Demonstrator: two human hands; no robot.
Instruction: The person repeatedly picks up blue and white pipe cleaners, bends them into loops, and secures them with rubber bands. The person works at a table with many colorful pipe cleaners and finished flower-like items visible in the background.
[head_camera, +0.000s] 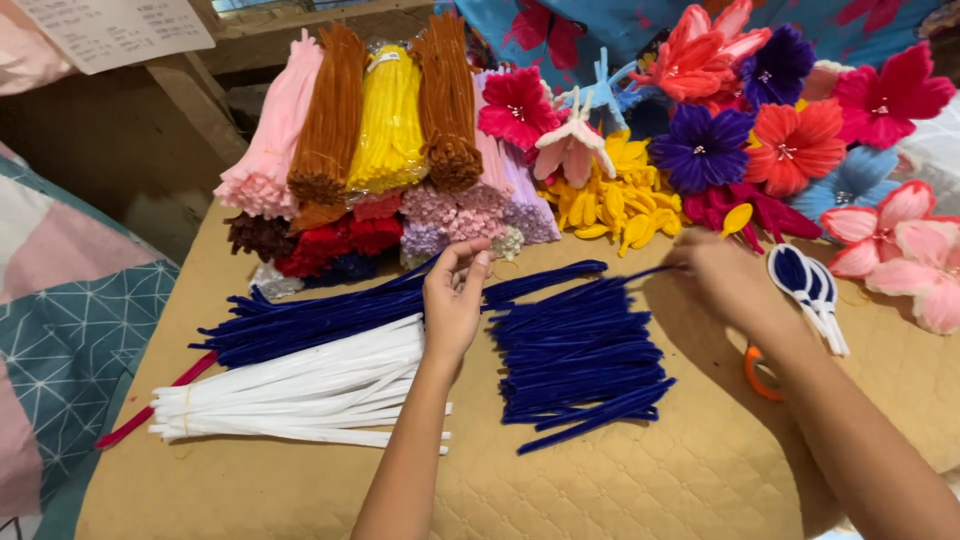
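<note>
My left hand (455, 295) hovers over the gap between two heaps of dark blue pipe cleaners, with thumb and fingertips pinched together; whether it grips a stem I cannot tell. The long blue stems (320, 320) lie to its left, above a bundle of white pipe cleaners (300, 395). A pile of short blue stems (580, 355) lies to its right. My right hand (725, 280) pinches the end of one blue stem (650, 270) that sticks out from the top of that short pile.
Bundles of pink, brown, yellow and purple pipe cleaners (385, 120) stand at the back of the tan quilted mat (620, 480). Finished pipe-cleaner flowers (790, 110) and yellow petals (610, 205) fill the back right. Blue-and-white petal loops (810, 285) and orange-handled scissors (760, 375) lie beside my right forearm.
</note>
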